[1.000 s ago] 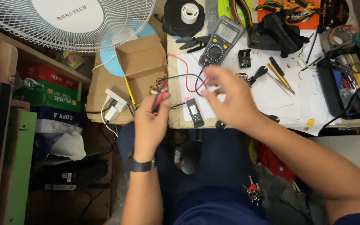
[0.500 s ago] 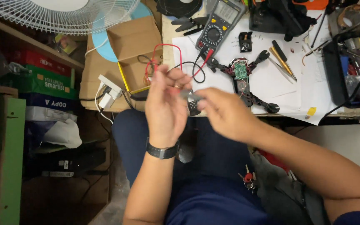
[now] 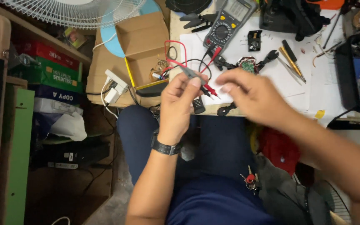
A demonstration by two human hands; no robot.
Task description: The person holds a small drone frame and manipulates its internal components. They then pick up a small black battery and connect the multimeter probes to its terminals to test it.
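Left hand (image 3: 180, 104) is pinching multimeter probes (image 3: 207, 88) over desk (image 3: 313, 89); right hand (image 3: 253, 96) is hovering half-open, blurred, above drone frame (image 3: 248, 64).

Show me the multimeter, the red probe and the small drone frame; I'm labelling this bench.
multimeter (image 3: 228, 23): head view, on its round dial.
red probe (image 3: 211, 91): head view, on its red tip section.
small drone frame (image 3: 248, 64): head view, on its centre board.

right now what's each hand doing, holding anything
Left hand: closed on the probes, a small black part just below it.
Right hand: fingers curled beside the probes, blurred; cannot tell if it grips anything.
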